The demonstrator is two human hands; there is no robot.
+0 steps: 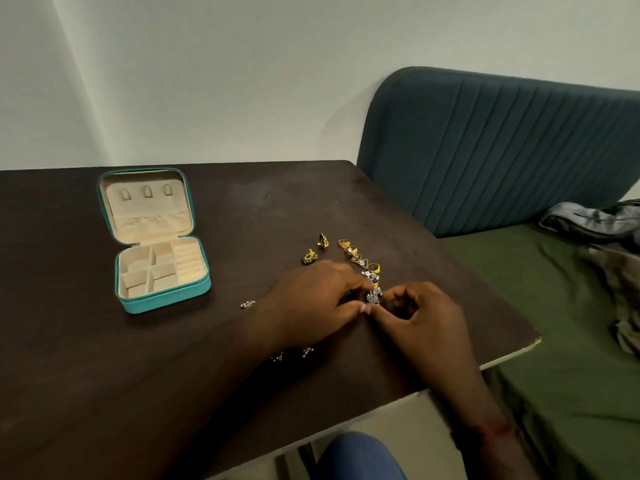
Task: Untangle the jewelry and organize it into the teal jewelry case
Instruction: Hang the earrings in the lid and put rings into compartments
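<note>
In the head view, a tangled cluster of small silver and gold jewelry (373,295) was pinched between the left hand (313,299) and right hand (420,318) (fingertips nearly touching). The open teal zippered jewelry case (162,271) was seen well left of the hands, its beige compartments unfilled.

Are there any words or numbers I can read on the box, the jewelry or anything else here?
None: no word, number, brand or sign can be read anywhere.
The teal case shows no label, outside or on its beige lining.
The jewelry by the hands is too small to show any stamp.
The table, wall and headboard are plain.
</note>
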